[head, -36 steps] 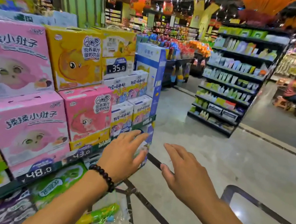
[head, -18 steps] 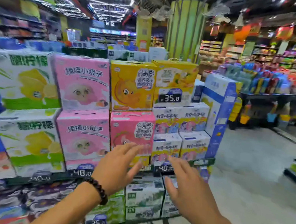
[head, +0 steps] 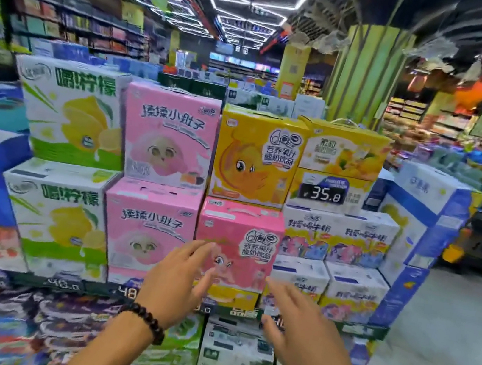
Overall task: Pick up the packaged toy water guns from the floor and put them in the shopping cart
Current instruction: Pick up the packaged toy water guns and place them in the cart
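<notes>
Between pickups: you are holding left hand [head: 177, 285] and right hand [head: 302, 326] released, empty, facing stacked drink cartons [head: 238, 244]; water guns and cart apparently out of view, needing relocating.

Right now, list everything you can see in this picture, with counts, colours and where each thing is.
Lemon drink boxes: two, white and green, stacked, display left.
Pink boxes: three, centre.
Yellow duck box: one, top centre.
Price tag: one, black, reads 35.8, upper right.
Milk cartons: several, white and blue, right.
Pillar: one, green, behind the display.
Store shelves: dark, far left.
Bead bracelet: one, dark, left wrist.
Left hand: open, empty.
Right hand: open, empty.
</notes>
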Available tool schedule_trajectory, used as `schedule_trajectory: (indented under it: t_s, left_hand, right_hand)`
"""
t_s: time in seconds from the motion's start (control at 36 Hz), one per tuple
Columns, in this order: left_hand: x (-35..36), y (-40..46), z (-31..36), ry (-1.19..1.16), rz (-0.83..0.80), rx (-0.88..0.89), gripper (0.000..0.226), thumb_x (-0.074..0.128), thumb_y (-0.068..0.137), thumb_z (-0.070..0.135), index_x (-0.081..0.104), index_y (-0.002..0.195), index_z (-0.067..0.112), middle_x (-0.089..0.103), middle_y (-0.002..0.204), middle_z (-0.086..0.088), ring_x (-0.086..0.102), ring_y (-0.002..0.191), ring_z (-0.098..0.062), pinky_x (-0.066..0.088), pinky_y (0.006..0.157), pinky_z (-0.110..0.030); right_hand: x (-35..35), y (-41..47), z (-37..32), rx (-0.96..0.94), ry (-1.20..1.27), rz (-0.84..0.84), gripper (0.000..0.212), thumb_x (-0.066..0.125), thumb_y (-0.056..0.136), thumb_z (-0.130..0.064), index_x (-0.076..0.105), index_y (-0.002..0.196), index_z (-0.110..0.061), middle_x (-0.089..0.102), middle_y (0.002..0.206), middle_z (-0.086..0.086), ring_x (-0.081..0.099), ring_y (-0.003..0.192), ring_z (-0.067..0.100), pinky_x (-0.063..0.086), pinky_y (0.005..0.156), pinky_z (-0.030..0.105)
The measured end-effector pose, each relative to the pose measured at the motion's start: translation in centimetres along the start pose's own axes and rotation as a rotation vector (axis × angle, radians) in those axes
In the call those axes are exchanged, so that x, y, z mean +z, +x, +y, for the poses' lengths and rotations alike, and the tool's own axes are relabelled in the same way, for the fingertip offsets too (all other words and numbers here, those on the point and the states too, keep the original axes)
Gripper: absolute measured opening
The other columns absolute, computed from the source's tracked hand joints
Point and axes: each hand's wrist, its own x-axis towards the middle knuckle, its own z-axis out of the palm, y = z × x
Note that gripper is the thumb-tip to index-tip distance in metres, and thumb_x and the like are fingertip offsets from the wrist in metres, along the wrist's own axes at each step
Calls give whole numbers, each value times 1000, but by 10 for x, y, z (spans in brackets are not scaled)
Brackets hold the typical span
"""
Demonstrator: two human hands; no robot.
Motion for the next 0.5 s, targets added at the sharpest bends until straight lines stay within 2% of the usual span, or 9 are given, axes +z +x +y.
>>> schedule_trajectory:
  t_s: [0.11, 0.17, 0.22, 0.33, 0.5]
  left_hand:
    - [7, 5, -18, 11, 17, -35, 52, 39, 104, 53, 34, 154, 37, 41, 154, 12, 38, 138, -10, 42, 111, -31]
    - [7, 6, -29, 33, 27, -55, 50, 41, 104, 50, 36, 152, 35, 43, 152, 9, 40, 137, -13, 41, 113, -36]
    - [6, 4, -42, 88, 45, -92, 49, 40, 104, 51, 36, 150, 34, 45, 151, 7, 43, 135, -16, 44, 110, -40]
    - [-2, -6, -70, 187, 91, -195, 50, 37, 103, 53, 40, 148, 30, 46, 149, 6, 45, 134, -17, 46, 107, -39]
    - [-13, -35, -89, 319, 144, -441, 52, 40, 103, 52, 39, 150, 32, 46, 150, 5, 46, 131, -19, 46, 106, -39]
  right_hand:
    - [11, 31, -7, -70, 17, -21, 63, 39, 106, -52, 8, 160, -43, 18, 164, -19, 32, 146, 13, 43, 110, 34]
    - [16, 52, -14, -125, 14, -17, 62, 40, 106, -51, 7, 158, -46, 20, 162, -20, 42, 136, 12, 44, 102, 31]
    - [24, 75, -21, -176, 17, -13, 62, 40, 105, -52, 8, 158, -45, 21, 162, -20, 44, 135, 12, 47, 98, 32]
    - [42, 117, -38, -348, 15, -39, 62, 41, 104, -52, 13, 158, -42, 25, 160, -18, 35, 142, 13, 49, 100, 35]
    - [66, 175, -59, -573, 45, -99, 59, 44, 104, -47, 20, 157, -36, 29, 158, -12, 44, 135, 19, 44, 101, 40]
